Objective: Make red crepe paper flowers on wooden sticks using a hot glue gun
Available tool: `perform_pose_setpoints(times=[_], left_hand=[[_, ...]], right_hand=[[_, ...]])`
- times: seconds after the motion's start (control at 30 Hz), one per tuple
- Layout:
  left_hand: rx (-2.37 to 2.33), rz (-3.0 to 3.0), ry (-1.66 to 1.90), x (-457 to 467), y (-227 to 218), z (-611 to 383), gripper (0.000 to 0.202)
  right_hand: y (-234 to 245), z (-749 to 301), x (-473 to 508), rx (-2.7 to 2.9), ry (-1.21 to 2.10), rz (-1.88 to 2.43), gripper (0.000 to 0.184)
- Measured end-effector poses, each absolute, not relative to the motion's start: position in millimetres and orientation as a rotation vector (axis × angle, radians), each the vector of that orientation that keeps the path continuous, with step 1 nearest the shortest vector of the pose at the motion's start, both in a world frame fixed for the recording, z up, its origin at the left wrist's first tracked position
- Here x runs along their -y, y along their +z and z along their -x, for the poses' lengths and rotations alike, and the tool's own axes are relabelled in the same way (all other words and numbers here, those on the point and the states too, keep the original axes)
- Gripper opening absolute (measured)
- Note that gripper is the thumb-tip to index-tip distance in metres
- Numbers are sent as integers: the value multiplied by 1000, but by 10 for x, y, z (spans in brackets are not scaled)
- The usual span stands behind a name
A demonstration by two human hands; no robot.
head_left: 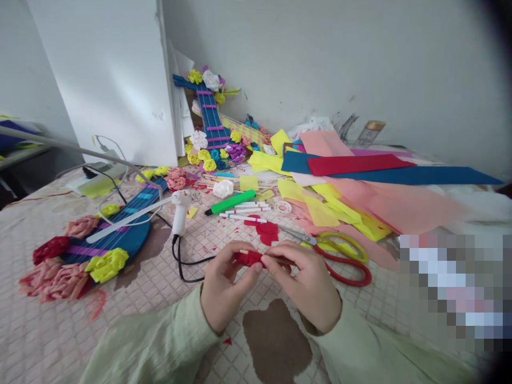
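Between my two hands is a small piece of red crepe paper (pixel 250 258), bunched or rolled, with a short pale tip showing at its upper edge. My left hand (pixel 228 285) pinches its left part between thumb and fingers. From the other side, my right hand (pixel 306 282) closes thumb and fingertips on its right end. Just beyond the hands lie cut red paper pieces (pixel 266 233) and scissors (pixel 344 261) with red and yellow handles. To the left of my left hand stands a white hot glue gun (pixel 181 213) with a black cord.
A blue paper guitar (pixel 136 221) with crepe flowers lies at left; another guitar (pixel 212 120) leans at the back. A green marker (pixel 232 202), several pens and a white tape roll (pixel 283 207) lie mid-table. Coloured paper sheets (pixel 384 200) pile up at right.
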State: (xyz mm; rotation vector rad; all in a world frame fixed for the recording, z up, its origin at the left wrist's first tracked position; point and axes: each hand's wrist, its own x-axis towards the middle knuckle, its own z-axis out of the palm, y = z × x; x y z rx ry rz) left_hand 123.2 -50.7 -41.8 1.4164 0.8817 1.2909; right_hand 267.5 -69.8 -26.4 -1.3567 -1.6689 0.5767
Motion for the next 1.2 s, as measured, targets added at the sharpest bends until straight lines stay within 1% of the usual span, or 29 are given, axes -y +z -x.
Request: perform_pose_setpoints(times=[0.27, 0.5, 0.67, 0.87, 0.97, 1.13, 1.2], left_hand=[[-955, -1284, 1245, 471, -426, -1238, 15], [-1003, -1232, 1247, 439, -457, -1208, 24], [-1007, -1262, 1256, 430, -469, -1212, 18], [-985, -1227, 1262, 420, -511, -1208, 17], [-943, -1134, 1303, 406, -523, -1201, 18], [-827, -816, 1379, 364, -480, -1203, 18], [-796, -746, 1383, 354, -469, -1212, 19]], right_hand=[[-258, -2741, 672, 1719, 618, 1373, 15], [-243, -2768, 657, 1731, 556, 1357, 17], [-263, -2770, 648, 1725, 571, 1340, 17], [-281, -2780, 639, 1709, 597, 1344, 15], [-245, -2798, 639, 1716, 563, 1345, 14], [-192, -2848, 634, 1700, 491, 1330, 10], [-184, -2859, 637, 1674, 468, 1328, 12]])
